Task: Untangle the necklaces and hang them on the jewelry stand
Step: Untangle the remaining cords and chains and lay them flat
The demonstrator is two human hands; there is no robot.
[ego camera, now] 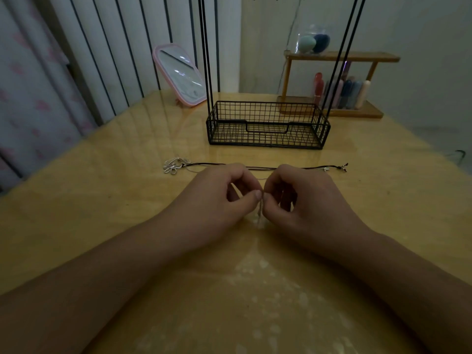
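Near the middle of the table: both hands meet, fingertips almost touching.
Left hand [224, 198]: thumb and curled fingers pinch a thin silver chain [260, 213] at its top.
Right hand [296, 198]: fingers curled, pinching the same chain just beside the left thumb.
Silver chain: hangs short and straight below the two pinches, its lower end blurred against the tabletop.
Black cord necklace [306, 167]: lies stretched flat across the table just beyond the hands, partly hidden behind the knuckles, its knotted end toward the right edge.
Silver pendant cluster [175, 165]: rests on the table at the cord's left end, left of the left hand.
Jewelry stand [268, 123]: black wire basket base with tall thin uprights, standing beyond the cord toward the far edge; its top runs out of view.
Table [89, 200]: glossy yellow wood.
Far left of the stand: a pink-framed mirror [180, 75], leaning back.
Far right corner: a wooden shelf [342, 57] with small bottles below and a clear jar [313, 39] on top.
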